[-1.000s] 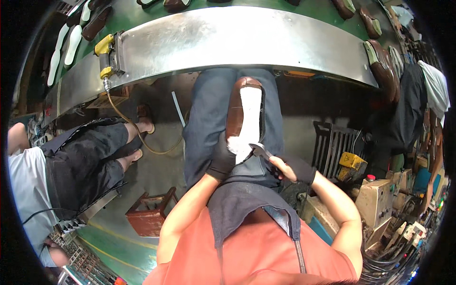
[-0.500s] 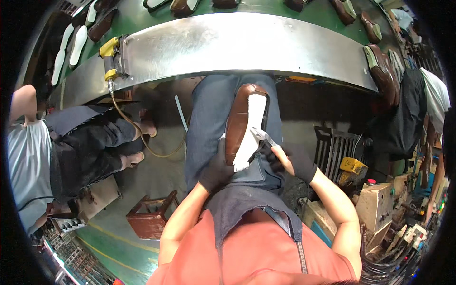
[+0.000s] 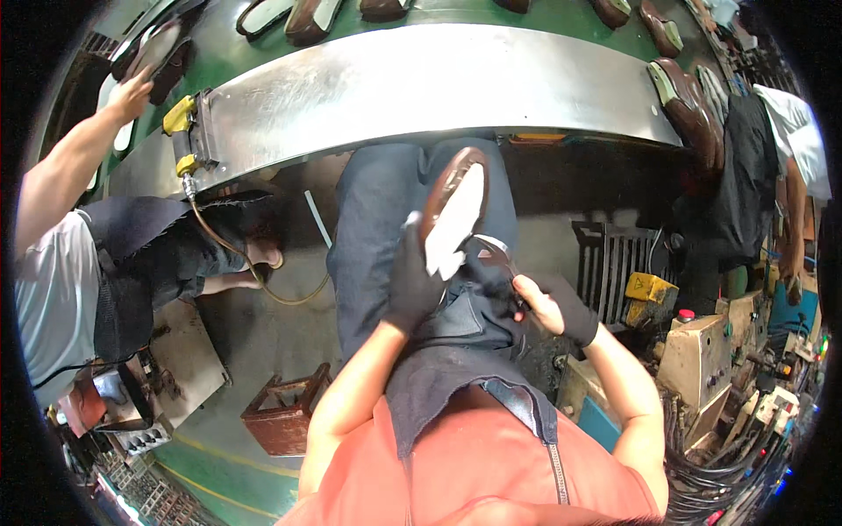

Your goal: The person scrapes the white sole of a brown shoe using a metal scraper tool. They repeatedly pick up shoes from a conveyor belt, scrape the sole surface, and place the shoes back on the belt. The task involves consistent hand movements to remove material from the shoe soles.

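A brown leather shoe with a white sole face is held above my lap, toe pointing away from me and tilted. My left hand, in a dark fingerless glove, is wrapped round its heel end. In my right hand, gloved the same way, is a metal tool with a curved head, like pincers. Its head lies just right of the heel end; whether it touches the shoe I cannot tell. My fingers are closed round its handles.
A steel ledge crosses in front of my knees, with a yellow air tool and hose at its left. Beyond it, several shoes rest on a green surface. At left, a co-worker's hand holds a shoe. A machine stands right.
The shoe has tilted, and my left hand has moved up along with it. The pincers have shifted from mid-sole toward the heel side. The co-worker's arm has reached out to a shoe.
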Demonstrator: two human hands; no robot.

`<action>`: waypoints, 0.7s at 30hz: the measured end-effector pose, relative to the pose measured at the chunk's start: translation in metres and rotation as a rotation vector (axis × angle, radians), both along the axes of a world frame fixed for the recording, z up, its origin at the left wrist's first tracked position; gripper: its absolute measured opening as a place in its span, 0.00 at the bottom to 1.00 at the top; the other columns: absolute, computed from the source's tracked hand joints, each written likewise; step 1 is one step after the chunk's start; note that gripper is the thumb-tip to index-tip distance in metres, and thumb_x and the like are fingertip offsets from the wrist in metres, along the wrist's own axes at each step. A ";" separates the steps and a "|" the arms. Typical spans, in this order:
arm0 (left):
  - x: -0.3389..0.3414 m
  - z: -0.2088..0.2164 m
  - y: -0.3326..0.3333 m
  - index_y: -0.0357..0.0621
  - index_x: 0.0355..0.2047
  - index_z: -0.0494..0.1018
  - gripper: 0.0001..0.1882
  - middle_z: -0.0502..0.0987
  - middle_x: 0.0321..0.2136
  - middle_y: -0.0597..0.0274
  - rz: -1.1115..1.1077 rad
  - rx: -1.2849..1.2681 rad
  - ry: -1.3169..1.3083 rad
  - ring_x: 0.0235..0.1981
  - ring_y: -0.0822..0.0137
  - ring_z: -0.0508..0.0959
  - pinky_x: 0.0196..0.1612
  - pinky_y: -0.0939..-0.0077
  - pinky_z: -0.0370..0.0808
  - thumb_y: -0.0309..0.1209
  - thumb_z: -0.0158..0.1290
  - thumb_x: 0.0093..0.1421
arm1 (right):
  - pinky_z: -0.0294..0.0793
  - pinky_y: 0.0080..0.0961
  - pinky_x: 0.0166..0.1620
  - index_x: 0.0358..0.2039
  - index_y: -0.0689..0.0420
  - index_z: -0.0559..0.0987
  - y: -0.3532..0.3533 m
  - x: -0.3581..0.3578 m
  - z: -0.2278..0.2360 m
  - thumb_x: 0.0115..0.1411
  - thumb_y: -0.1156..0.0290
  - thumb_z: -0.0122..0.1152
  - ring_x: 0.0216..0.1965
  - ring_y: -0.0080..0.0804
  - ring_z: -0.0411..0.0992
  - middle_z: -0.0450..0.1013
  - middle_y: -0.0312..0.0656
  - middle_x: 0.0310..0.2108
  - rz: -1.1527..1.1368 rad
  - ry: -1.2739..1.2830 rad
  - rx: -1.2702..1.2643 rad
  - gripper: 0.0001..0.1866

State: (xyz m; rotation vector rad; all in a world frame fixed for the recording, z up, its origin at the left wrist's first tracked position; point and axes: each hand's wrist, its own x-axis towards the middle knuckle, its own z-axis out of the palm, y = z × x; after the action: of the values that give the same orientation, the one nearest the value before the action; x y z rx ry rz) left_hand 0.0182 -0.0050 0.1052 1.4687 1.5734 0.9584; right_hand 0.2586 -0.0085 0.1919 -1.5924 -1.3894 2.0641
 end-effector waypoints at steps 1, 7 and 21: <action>0.002 -0.002 -0.016 0.32 0.64 0.50 0.39 0.63 0.58 0.41 0.009 0.025 0.104 0.60 0.52 0.65 0.62 0.64 0.61 0.32 0.56 0.59 | 0.71 0.21 0.32 0.39 0.61 0.75 0.000 0.010 -0.011 0.70 0.50 0.40 0.24 0.20 0.68 0.68 0.32 0.28 -0.026 0.004 -0.040 0.25; -0.017 0.011 -0.029 0.28 0.65 0.46 0.41 0.61 0.61 0.43 -0.136 -0.169 -0.219 0.62 0.59 0.64 0.62 0.70 0.61 0.31 0.56 0.59 | 0.73 0.30 0.39 0.48 0.59 0.77 0.073 -0.004 -0.005 0.68 0.52 0.44 0.33 0.32 0.73 0.77 0.47 0.35 0.719 -0.345 0.257 0.24; 0.009 -0.042 -0.009 0.30 0.64 0.45 0.37 0.60 0.58 0.44 0.010 0.236 0.069 0.61 0.54 0.62 0.63 0.67 0.58 0.20 0.47 0.55 | 0.73 0.39 0.29 0.28 0.58 0.79 0.101 -0.028 0.007 0.63 0.50 0.49 0.24 0.49 0.75 0.76 0.50 0.24 0.931 -0.268 0.286 0.24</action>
State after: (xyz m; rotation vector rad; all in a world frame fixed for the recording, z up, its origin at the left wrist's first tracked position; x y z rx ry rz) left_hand 0.0273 -0.0139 0.0632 1.6719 1.5594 1.1410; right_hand 0.2306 0.0927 0.1988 -1.2350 -2.7690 1.8940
